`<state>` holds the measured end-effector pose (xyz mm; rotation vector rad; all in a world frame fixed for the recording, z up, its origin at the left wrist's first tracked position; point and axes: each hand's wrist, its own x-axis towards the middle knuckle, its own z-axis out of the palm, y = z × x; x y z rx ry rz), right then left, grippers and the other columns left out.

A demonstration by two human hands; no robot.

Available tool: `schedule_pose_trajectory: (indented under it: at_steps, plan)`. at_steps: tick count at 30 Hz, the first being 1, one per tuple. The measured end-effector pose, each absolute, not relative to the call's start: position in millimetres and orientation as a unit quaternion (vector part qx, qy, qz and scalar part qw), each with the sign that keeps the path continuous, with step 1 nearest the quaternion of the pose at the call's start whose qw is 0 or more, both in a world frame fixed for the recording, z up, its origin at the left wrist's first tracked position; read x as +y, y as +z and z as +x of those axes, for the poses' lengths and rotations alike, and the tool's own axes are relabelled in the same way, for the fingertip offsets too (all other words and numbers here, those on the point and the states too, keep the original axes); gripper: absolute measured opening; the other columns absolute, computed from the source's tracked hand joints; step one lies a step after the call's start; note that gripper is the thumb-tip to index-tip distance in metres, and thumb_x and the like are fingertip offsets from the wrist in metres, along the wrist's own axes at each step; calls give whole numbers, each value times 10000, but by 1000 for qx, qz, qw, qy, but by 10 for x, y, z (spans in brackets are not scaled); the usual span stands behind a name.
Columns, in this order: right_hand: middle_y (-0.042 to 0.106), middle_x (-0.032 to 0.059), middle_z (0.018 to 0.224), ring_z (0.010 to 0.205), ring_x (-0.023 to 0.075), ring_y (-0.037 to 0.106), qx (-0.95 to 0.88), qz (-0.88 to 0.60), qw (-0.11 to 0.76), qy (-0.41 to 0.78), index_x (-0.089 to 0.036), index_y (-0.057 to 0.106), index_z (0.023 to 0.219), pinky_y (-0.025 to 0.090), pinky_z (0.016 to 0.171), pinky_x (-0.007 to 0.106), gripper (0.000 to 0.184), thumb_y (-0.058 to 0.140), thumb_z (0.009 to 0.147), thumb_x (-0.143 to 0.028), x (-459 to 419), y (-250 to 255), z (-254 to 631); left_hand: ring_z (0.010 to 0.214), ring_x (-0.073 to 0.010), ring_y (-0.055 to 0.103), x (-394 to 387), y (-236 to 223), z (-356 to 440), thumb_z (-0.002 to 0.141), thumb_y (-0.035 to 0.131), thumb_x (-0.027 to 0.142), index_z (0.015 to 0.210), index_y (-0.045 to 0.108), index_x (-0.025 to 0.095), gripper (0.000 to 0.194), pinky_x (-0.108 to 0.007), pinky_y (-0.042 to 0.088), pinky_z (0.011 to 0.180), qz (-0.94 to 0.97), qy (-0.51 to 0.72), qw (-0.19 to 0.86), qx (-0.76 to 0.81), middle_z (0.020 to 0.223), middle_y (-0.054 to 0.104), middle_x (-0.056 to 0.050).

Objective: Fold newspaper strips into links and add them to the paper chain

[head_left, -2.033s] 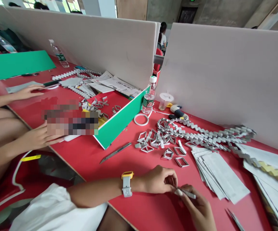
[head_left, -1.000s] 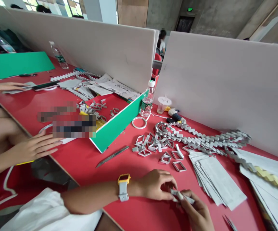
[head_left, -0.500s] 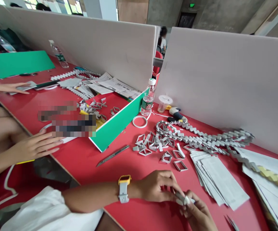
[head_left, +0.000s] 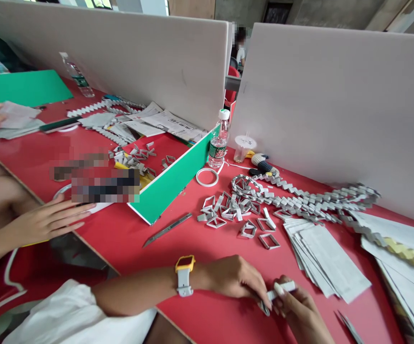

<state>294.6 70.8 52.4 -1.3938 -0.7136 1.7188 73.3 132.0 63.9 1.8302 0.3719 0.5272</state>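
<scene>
My left hand (head_left: pixel 237 278), with a yellow-cased watch (head_left: pixel 184 274) on its wrist, pinches one end of a narrow folded paper strip (head_left: pixel 286 287). The strip's other part sits between the thumb and fingers of my right hand (head_left: pixel 302 308). Both hands meet low over the red table. Just beyond them lie loose folded paper links (head_left: pixel 234 210), some bent into open diamond shapes. A long zigzag paper chain (head_left: pixel 300 205) stretches behind these. To the right of the links is a fanned stack of cut paper pieces (head_left: pixel 331 258).
A utility knife (head_left: pixel 167 229) lies left of the links, and a pointed metal tool (head_left: pixel 348 327) near the front right. A water bottle (head_left: pixel 217 145) stands by a green divider (head_left: pixel 178 177). Another person's hand (head_left: pixel 49 217) rests at left; white panels (head_left: pixel 336 110) stand behind.
The paper strip has turned in my fingers, and more of its length now shows. At far left, another person's hand has lifted some paper. The view has tilted slightly down.
</scene>
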Motion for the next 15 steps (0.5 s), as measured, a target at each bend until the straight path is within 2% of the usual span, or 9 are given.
schedule_pose_trajectory:
  at_steps: [4,7,10,15]
  plan:
    - [582,16,589,560,132,496,-309,-544,394,673,-177,696,659,425,564,273,385,880,607,-511,729,512,2956,903,-46,649,1336,660,754,957,430,416,937,761,251,370,-194,476,878,792,246,517,212,1005,717,83]
    - [629,35,634,611,154,543,-343,-546,393,655,-184,733,712,459,613,285,363,865,633,-512,744,521,2965,878,-39,634,1342,687,763,950,439,347,919,748,206,341,-196,479,866,807,246,476,246,1002,700,65]
    - [630,40,630,615,161,554,-378,-565,396,618,-180,726,684,466,616,288,365,834,669,-528,740,534,2955,853,-33,621,1328,692,764,943,440,268,899,742,168,322,-185,477,857,821,238,446,265,968,684,57]
    - [628,49,615,606,171,555,-408,-607,399,553,-174,716,653,465,601,294,386,813,681,-547,726,518,2947,809,-40,637,1311,575,800,901,513,232,880,765,269,255,-159,482,812,828,235,428,277,913,689,100]
